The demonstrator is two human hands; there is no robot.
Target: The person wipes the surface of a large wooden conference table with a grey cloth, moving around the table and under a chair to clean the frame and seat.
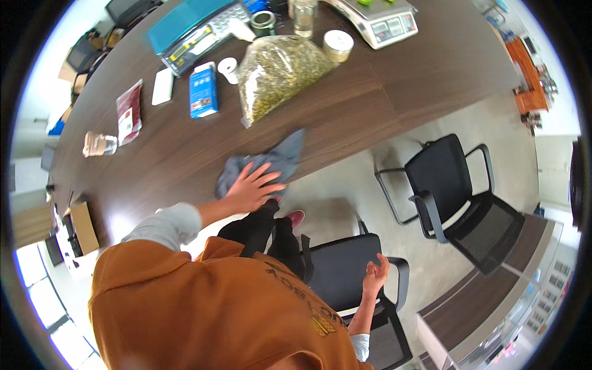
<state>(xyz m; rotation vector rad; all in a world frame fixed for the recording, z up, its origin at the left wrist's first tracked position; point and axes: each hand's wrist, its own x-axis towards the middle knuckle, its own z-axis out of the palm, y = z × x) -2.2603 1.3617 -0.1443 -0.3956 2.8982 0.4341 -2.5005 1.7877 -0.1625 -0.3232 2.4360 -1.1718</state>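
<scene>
My left hand [253,187] lies flat with spread fingers on a grey cloth [280,157] at the near edge of the dark wooden table [345,117]. Just beyond the cloth lies a large clear bag of greenish dried pieces [277,71]. My right hand [375,274] hangs loosely at my side, fingers curled and holding nothing, above the black chair [345,271] beside me.
Beyond the bag stand a scale [379,18], a round tin [338,44], a glass jar [304,15], a tape roll [229,66], a blue box [203,91], a red packet [129,112] and a small bottle [98,143]. A second black armchair [459,197] stands on the grey floor at the right.
</scene>
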